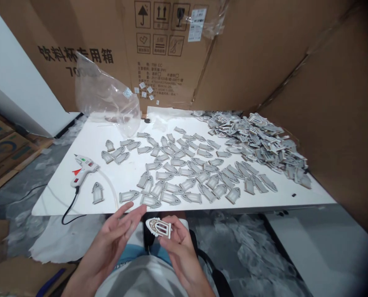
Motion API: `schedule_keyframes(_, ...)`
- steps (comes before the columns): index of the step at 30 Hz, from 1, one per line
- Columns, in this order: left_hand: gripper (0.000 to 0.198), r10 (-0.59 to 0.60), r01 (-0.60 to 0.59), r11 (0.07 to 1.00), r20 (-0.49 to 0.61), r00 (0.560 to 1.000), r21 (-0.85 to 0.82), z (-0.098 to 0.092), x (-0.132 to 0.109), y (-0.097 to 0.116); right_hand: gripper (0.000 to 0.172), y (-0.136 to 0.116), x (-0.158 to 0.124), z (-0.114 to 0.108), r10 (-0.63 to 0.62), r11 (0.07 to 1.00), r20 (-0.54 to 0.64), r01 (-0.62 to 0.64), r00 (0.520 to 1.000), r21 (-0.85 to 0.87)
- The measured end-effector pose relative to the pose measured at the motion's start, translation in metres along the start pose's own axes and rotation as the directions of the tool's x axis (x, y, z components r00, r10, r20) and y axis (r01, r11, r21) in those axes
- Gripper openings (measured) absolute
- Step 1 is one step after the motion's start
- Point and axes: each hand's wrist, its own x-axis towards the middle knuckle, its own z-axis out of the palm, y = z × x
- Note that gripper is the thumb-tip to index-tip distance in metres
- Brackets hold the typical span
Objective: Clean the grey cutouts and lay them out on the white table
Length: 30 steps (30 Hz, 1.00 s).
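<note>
Right hand [180, 250] grasps arched window-shaped cutout [158, 227] between thumb and fingers, held over lap, just past tabletop's near edge. Left hand [107, 246] released, fingers spread, empty, just beside cutout. Grey arched pieces [171, 173] scattered across middle of white tabletop [295, 201]; heaped pile [254, 140] at far right corner. Hot glue gun [85, 170] lying near left edge, lone piece [97, 193] just beside. Clear plastic bag [107, 99] at far left corner, against cardboard carton [239, 53].
</note>
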Motion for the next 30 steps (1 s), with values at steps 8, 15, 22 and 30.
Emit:
schedule_keyframes(8,0.043,-0.042,0.047,0.983,-0.034,0.999,0.176,-0.026,-0.004,-0.045,0.046,0.011,0.002,-0.003,0.037,0.997,-0.166,-0.047,0.985,-0.055)
schedule_keyframes(15,0.058,-0.052,0.012,0.912,0.087,0.995,0.409,-0.014,-0.009,-0.046,0.048,0.021,-0.008,0.004,0.051,0.990,-0.212,-0.078,0.976,-0.122)
schedule_keyframes(22,0.052,0.044,-0.073,0.858,0.069,0.997,0.509,-0.013,-0.005,-0.049,0.049,0.031,-0.015,0.008,-0.072,0.936,-0.246,-0.020,0.966,-0.352)
schedule_keyframes(30,0.045,0.123,-0.113,0.811,0.022,0.992,0.574,-0.015,-0.001,-0.051,0.048,0.032,-0.018,0.018,-0.065,0.951,-0.193,0.002,0.979,-0.309)
